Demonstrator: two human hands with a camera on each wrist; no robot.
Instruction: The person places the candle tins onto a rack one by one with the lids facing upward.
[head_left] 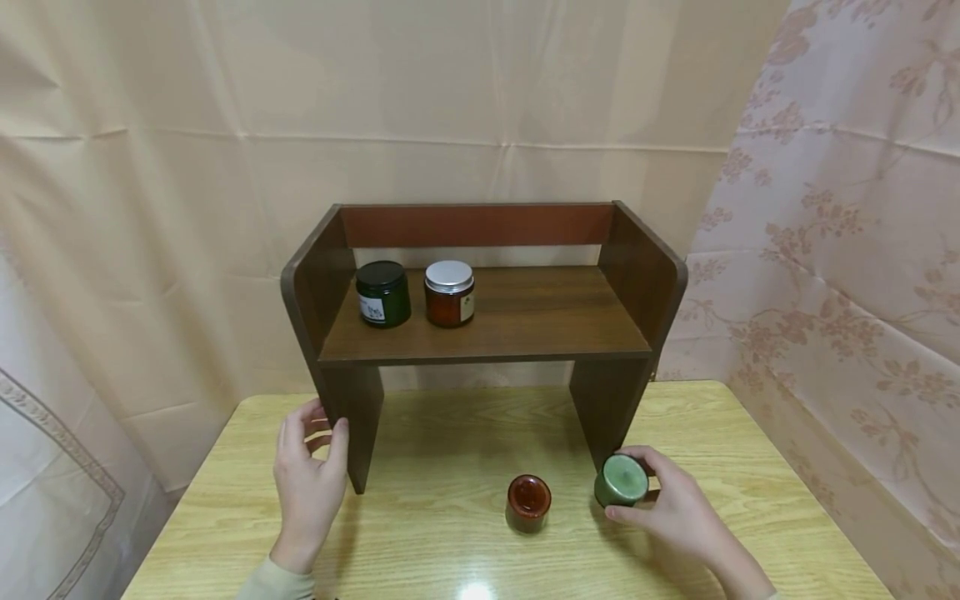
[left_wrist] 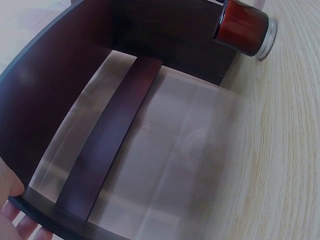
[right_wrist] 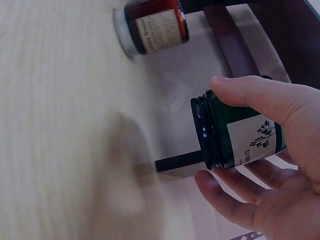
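A dark brown two-level shelf (head_left: pixel 487 333) stands on the table, and my left hand (head_left: pixel 311 475) holds the front edge of its left side panel. In the left wrist view the thumb (left_wrist: pixel 15 187) lies on one face of the panel and the fingers on the other. My right hand (head_left: pixel 671 504) grips a green candle jar (head_left: pixel 621 480) near the right panel's foot. The jar is upside down, its black lid (right_wrist: pixel 204 132) toward the table; contact is unclear. Left of it an amber candle jar (head_left: pixel 528 504) stands upside down on its silver lid (left_wrist: pixel 267 38).
On the shelf's upper board stand another green jar (head_left: pixel 383 294) with a black lid and another amber jar (head_left: pixel 449 294) with a silver lid, both upright. Beige cloth (head_left: pixel 450 92) hangs behind the wooden table (head_left: pixel 435 558), floral cloth (head_left: pixel 847 250) at the right.
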